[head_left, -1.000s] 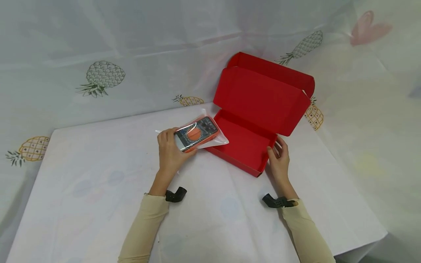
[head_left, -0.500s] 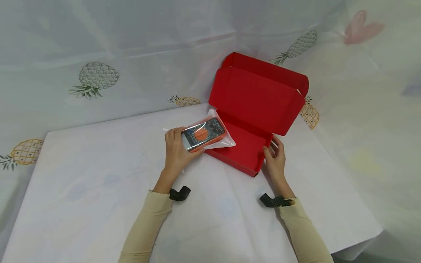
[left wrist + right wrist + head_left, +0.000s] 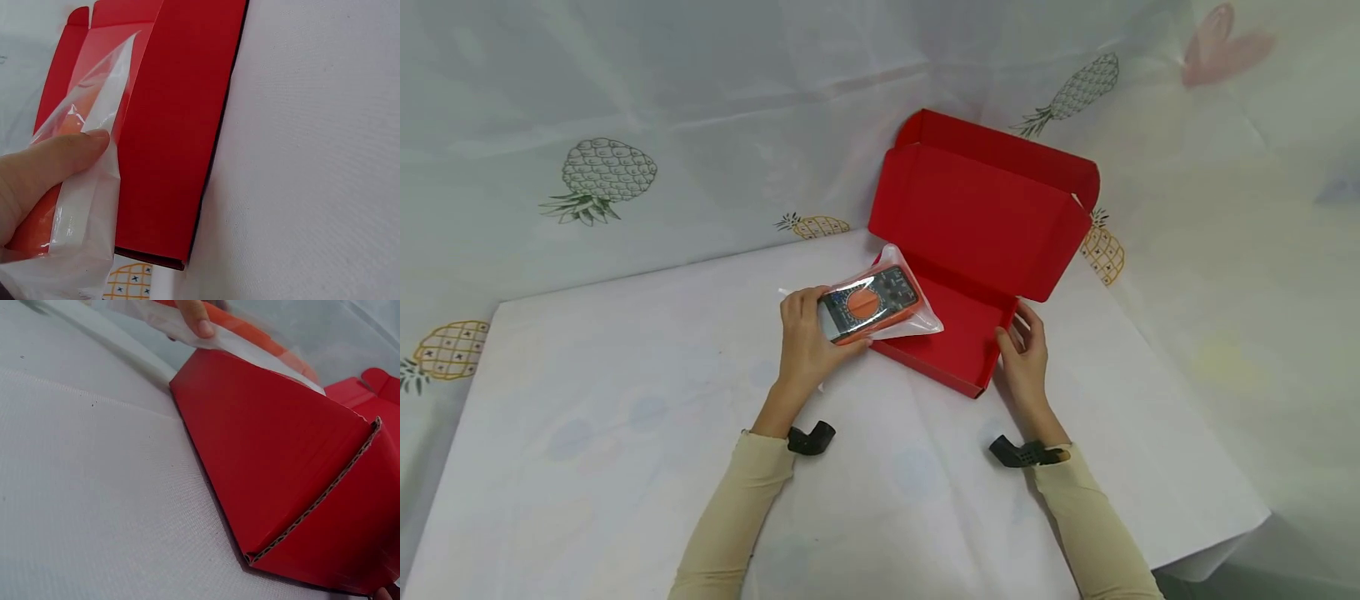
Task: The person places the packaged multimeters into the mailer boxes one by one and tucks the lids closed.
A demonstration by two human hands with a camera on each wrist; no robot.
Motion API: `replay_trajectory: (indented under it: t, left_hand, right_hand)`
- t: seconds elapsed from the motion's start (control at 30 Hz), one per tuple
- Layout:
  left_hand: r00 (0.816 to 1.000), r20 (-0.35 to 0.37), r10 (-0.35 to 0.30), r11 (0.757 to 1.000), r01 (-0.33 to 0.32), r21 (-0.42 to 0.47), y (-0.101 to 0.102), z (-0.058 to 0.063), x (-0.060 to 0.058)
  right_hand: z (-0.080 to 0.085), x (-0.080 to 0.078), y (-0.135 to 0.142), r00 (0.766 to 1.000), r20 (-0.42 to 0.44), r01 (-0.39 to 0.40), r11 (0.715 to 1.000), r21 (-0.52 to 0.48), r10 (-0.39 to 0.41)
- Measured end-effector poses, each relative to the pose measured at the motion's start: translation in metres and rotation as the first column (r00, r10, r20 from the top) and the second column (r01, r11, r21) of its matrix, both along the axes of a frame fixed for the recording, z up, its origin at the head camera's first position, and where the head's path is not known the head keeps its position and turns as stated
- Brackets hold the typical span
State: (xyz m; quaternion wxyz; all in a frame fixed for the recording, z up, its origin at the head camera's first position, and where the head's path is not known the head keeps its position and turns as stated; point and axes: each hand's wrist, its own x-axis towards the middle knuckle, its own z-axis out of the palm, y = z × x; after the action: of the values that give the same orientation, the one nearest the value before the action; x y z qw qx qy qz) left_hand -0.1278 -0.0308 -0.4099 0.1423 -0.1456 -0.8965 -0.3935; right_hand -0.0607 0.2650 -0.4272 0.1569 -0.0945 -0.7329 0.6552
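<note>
An orange multimeter (image 3: 880, 298) with a dark face and orange dial lies inside a clear plastic bag (image 3: 929, 323). My left hand (image 3: 808, 346) grips its near-left end, thumb along the front side, as the left wrist view also shows. The bagged meter is tilted over the left end of an open red cardboard box (image 3: 962, 337), overlapping its front-left wall. At the box's right end, my right hand (image 3: 1027, 358) holds the side wall, thumb on the near side and fingers behind. Just a fingertip of that hand shows at the right wrist view's corner.
The box lid (image 3: 977, 212) stands raised at the back, leaning toward the curtain. A white cloth (image 3: 625, 433) covers the table, whose right front corner (image 3: 1262, 521) drops off. Behind hangs a pale curtain (image 3: 737, 167) printed with pineapples. Each wrist wears a black camera mount (image 3: 811, 437).
My left hand has carried the bagged multimeter rightward, farther over the box's left end. My right hand keeps its hold on the box wall. The head view has shifted slightly.
</note>
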Motion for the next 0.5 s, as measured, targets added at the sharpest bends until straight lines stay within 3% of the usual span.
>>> replay_trajectory:
  t: [0.2,0.5]
  left_hand:
    - [1.000,0.003,-0.027,1.000,0.027,0.013,0.0027,-0.0042,-0.0011]
    - [0.994,-0.067,-0.090,0.996,0.089,-0.014,0.0063,-0.0090,-0.0085]
  right_hand:
    - [-0.0021,0.0015,0.0008,1.000,0.014,0.004,1.000,0.000,-0.004]
    - [-0.0016,-0.0016,0.0003,1.000,-0.019,-0.009,1.000,0.000,0.009]
